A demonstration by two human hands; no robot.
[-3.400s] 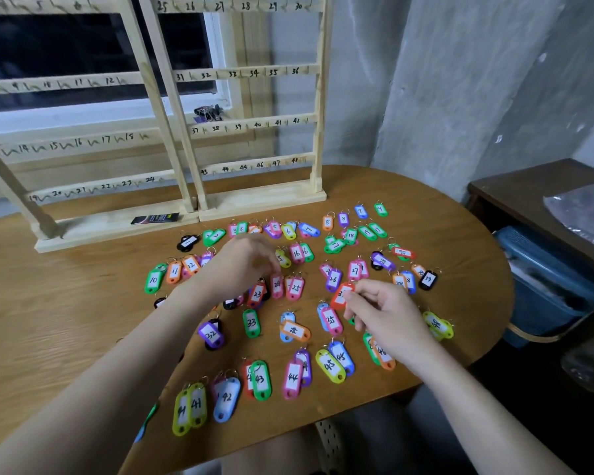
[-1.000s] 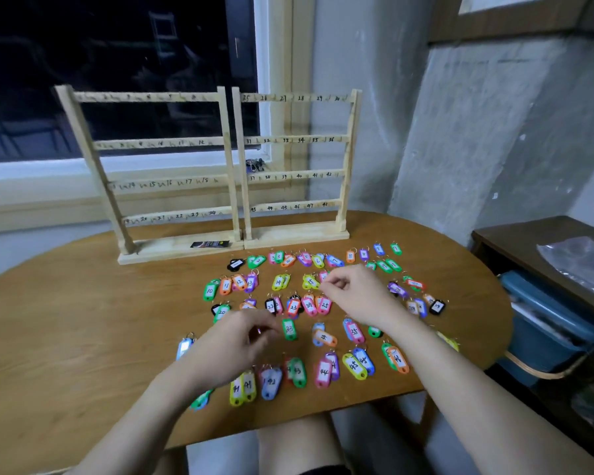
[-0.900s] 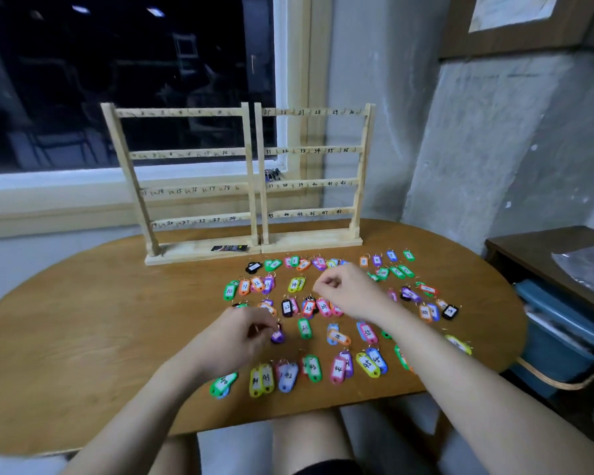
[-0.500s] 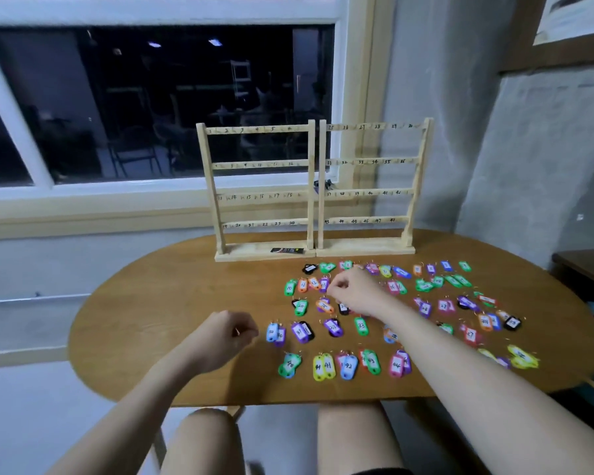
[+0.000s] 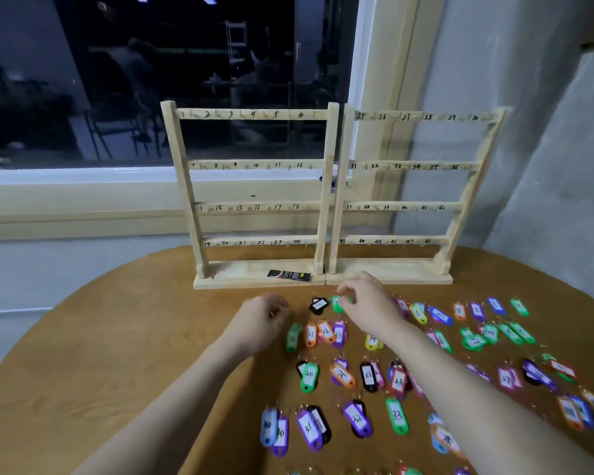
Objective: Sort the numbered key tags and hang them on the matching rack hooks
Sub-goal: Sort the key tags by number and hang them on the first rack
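1. Round wooden table (image 5: 83,371) fills the lower frame; dark window (image 5: 151,80) behind it, grey wall on the right.
2. Two wooden racks stand side by side at the table's far edge, bases touching. Left rack (image 5: 251,114) has rows numbered 1–24, right rack (image 5: 422,116) 25–48. No tags on any hook in view.
3. Small black packet (image 5: 289,275) lies on the left rack's base, near the join.
4. Numbered key tags (image 5: 391,378) spread flat across the table's right half in loose rows, many overlapping in pairs. Right-side ones are motion-blurred, numbers unreadable.
5. Right hand (image 5: 367,303) reaches forward to the front row, fingertips curled and pinching a green tag (image 5: 336,304). The tag looks to be at table level; cannot tell if it's lifted.
6. Black tag (image 5: 319,305) lies just left of the green one, on the table.
7. Left hand (image 5: 261,320) hovers near the table, left of the tag field, fingers curled in. A small metallic glint shows at the fingertips, possibly a ring; whether it grips anything I cannot tell.
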